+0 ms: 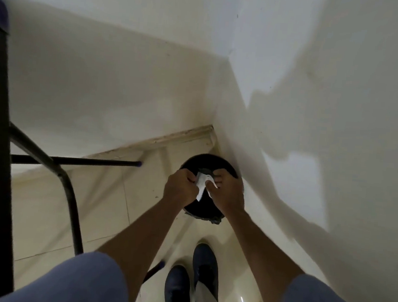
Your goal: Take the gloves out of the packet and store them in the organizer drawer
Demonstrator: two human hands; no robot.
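Both my hands are held out over a round black bin (192,162) that stands on the floor in the room's corner. My left hand (180,186) and my right hand (228,192) each pinch one side of a small white packet (203,182), which looks torn or crumpled between them. The packet hangs just above the bin's dark opening. No gloves and no organizer drawer show in this view.
A dark metal table frame (69,187) with purple foot caps stands at the left, its legs reaching toward the bin. White walls meet behind the bin. My two dark shoes (191,280) stand on the cream tiled floor (42,221) below my arms.
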